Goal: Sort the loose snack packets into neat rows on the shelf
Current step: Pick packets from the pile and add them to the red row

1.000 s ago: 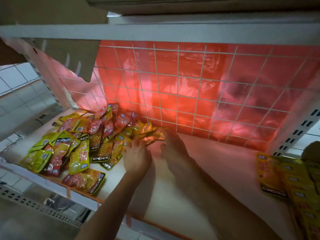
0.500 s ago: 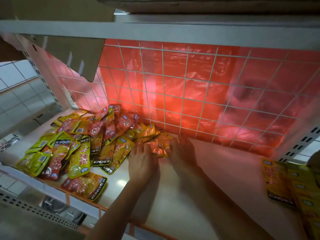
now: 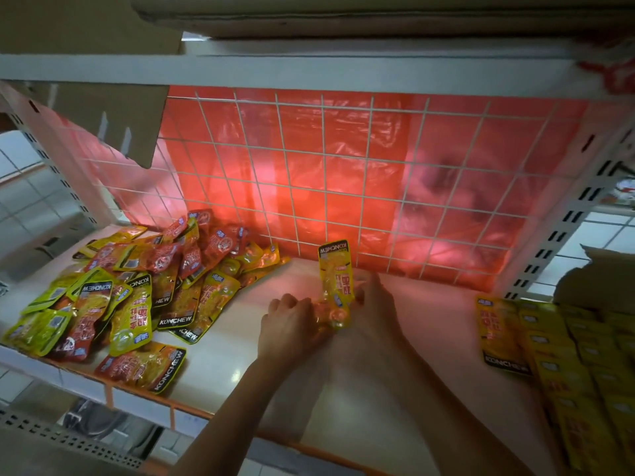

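Slippage is to be feared for the yellow packets (image 3: 335, 280) gripped upright between left hand (image 3: 292, 321) and right hand (image 3: 374, 304) at the middle of the shelf (image 3: 240, 338), between the loose pile (image 3: 137, 297) and the laid row (image 3: 567, 355), since only their slick lower ends are pinched.

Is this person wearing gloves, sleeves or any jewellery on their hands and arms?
No. The left hand and right hand are ungloved, and no ring shows on the sides in view. The left forearm and right forearm are bare to the picture's edge: no sleeve, watch or bracelet visible.
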`<move>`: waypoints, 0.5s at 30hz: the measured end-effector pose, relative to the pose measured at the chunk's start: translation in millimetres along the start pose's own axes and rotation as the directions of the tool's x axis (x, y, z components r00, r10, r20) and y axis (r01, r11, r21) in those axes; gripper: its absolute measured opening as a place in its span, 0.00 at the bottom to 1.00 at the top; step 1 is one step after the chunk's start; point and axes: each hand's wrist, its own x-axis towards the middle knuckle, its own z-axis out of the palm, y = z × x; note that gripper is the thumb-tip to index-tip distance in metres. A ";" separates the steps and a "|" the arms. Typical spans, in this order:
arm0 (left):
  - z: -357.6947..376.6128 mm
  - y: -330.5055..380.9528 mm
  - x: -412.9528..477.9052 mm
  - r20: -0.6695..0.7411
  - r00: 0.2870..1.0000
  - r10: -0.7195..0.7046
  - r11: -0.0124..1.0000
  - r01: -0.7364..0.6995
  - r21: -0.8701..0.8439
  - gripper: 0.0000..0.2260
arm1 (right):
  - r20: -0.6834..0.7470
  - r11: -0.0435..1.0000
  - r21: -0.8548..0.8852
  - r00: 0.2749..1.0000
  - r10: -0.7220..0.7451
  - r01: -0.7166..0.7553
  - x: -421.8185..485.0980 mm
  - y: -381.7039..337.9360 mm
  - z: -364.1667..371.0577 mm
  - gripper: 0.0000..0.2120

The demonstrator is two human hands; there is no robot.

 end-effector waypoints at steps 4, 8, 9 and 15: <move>1.0 13.5 -2.0 0.016 1.000 -0.006 0.998 0.007 -0.069 0.42 | -0.022 1.000 0.002 0.999 -0.028 0.028 -6.0 10.7 -23.1 0.17; -0.8 36.9 -7.4 0.024 0.999 -0.026 0.978 0.030 -0.205 0.34 | -0.053 0.997 0.083 0.999 -0.001 0.005 -16.2 18.0 -52.4 0.13; -1.5 44.0 -8.8 0.036 0.998 -0.051 0.969 0.058 -0.241 0.33 | -0.079 0.991 0.131 0.997 0.007 0.004 -19.5 19.2 -60.8 0.11; -1.9 77.9 -15.1 0.106 0.992 -0.068 0.886 0.109 -0.450 0.17 | -0.273 0.878 0.475 0.959 0.079 0.064 -40.6 28.8 -115.3 0.10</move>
